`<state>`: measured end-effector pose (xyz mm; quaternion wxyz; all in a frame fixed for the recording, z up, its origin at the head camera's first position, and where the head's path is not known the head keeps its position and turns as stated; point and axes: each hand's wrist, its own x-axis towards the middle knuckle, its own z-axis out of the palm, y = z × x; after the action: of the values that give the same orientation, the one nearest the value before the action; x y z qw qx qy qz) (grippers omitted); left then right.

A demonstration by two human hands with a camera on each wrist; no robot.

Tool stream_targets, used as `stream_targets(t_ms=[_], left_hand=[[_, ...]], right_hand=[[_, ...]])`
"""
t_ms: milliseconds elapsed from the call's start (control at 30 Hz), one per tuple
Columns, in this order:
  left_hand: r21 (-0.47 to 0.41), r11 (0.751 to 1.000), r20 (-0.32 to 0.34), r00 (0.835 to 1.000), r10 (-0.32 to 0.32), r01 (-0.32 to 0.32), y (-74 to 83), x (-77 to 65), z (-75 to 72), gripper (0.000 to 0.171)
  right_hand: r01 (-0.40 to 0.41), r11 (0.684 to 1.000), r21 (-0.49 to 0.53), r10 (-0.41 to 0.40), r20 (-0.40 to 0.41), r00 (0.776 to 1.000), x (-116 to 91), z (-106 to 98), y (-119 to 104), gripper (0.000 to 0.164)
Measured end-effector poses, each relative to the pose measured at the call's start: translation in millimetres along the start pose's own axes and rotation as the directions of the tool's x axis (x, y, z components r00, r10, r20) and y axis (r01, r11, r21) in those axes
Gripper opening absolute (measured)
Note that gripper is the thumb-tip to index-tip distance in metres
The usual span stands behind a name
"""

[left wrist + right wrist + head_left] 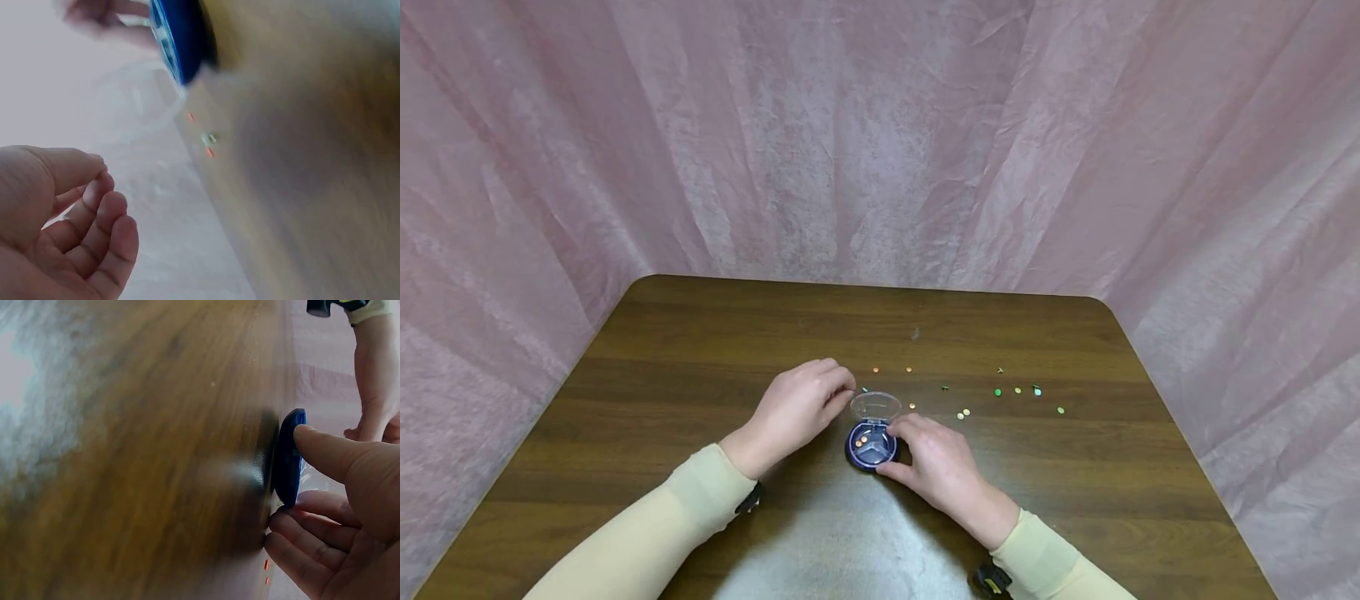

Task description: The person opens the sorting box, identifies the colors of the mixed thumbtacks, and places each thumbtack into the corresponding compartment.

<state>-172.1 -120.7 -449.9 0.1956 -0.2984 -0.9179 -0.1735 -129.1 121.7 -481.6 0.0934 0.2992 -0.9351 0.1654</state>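
Head view: round blue pill case (865,467) on the wooden table (700,517), well in from the far edge and roughly midway between the left and right edges, with the clear lid (876,407) raised on the side toward the far edge. Inside, two orange discs (863,439) close together in the left-hand compartment of a three-way divider (874,448).

Right hand (942,462) at the case's right side, thumb and fingers curled about the rim, holding it. Left hand (797,404) just beside the lid, toward the table's left edge; in the left wrist view, fingers curled and narrow, thumb tip drawn in to the index finger, impossible to tell whether with something tiny pinched between.

Beyond the lid, toward the far edge, loose orange discs (908,369). Scattered farther toward the right edge: yellow discs (960,416), green discs (997,392) and one pale blue disc (1038,392).

On both arms, cream sleeves (707,487); past the far edge, a pink curtain (880,150).
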Motion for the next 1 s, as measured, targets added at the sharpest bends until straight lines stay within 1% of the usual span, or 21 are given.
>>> stream_targets(t_ms=[33, 100, 167, 233, 300, 367, 500, 600, 700, 867, 1000], left_hand=[[0.001, 1.0, 0.005, 1.0, -0.021, 0.021, -5.0, 1.7, 1.3, 0.005], [0.001, 0.998, 0.041, 0.997, -0.061, 0.061, -14.1, 4.5, 5.0, 0.005], [0.017, 0.996, 0.098, 0.991, -0.086, 0.085, -21.9, 7.2, 10.9, 0.006], [0.034, 0.995, 0.16, 0.982, -0.095, 0.091, -27.3, 10.4, 17.1, 0.009], [0.048, 0.995, 0.212, 0.973, -0.091, 0.083, -29.9, 14.8, 22.1, 0.011], [0.057, 0.996, 0.248, 0.966, -0.078, 0.066, -30.8, 20.1, 26.8, 0.012], [0.04, 0.999, 0.3, 0.953, -0.042, 0.032, -29.4, 29.8, 35.0, 0.015], [0.033, 0.999, 0.341, 0.94, -0.022, 0.012, -27.7, 34.1, 41.1, 0.017], [0.041, 0.999, 0.365, 0.931, -0.005, -0.011, -26.5, 36.6, 46.3, 0.015], [0.046, 0.998, 0.354, 0.935, 0.024, -0.044, -26.2, 39.3, 52.2, 0.005], [0.048, 0.997, 0.352, 0.935, 0.032, -0.052, -26.3, 40.6, 53.1, 0.009]], right_hand=[[-0.001, 1.0, -0.001, 0.001, 0.001, 1.0, -0.1, -0.1, 0.0, 0.051], [-0.003, 1.0, -0.002, 0.003, 0.003, 1.0, -0.3, 0.2, 0.1, 0.051], [-0.005, 1.0, -0.001, 0.005, 0.006, 1.0, -0.6, 0.4, -0.1, 0.05], [-0.005, 1.0, 0.001, 0.005, 0.008, 1.0, -0.7, 0.6, -0.3, 0.05], [-0.006, 1.0, 0.0, 0.006, 0.008, 1.0, -0.9, 0.9, -0.4, 0.05], [-0.009, 1.0, 0.0, 0.009, 0.008, 1.0, -0.9, 0.7, -0.8, 0.05], [-0.011, 1.0, -0.002, 0.011, 0.005, 1.0, -0.8, 0.5, -1.2, 0.05], [-0.006, 1.0, -0.003, 0.006, 0.007, 1.0, -0.9, 0.4, -1.5, 0.05], [-0.002, 1.0, -0.003, 0.002, 0.006, 1.0, -1.0, 0.5, -1.4, 0.05], [0.001, 1.0, -0.001, -0.001, -0.003, 1.0, -0.9, 0.5, -0.7, 0.05], [0.004, 1.0, 0.001, -0.003, -0.004, 1.0, -0.6, 0.7, 0.1, 0.05]])
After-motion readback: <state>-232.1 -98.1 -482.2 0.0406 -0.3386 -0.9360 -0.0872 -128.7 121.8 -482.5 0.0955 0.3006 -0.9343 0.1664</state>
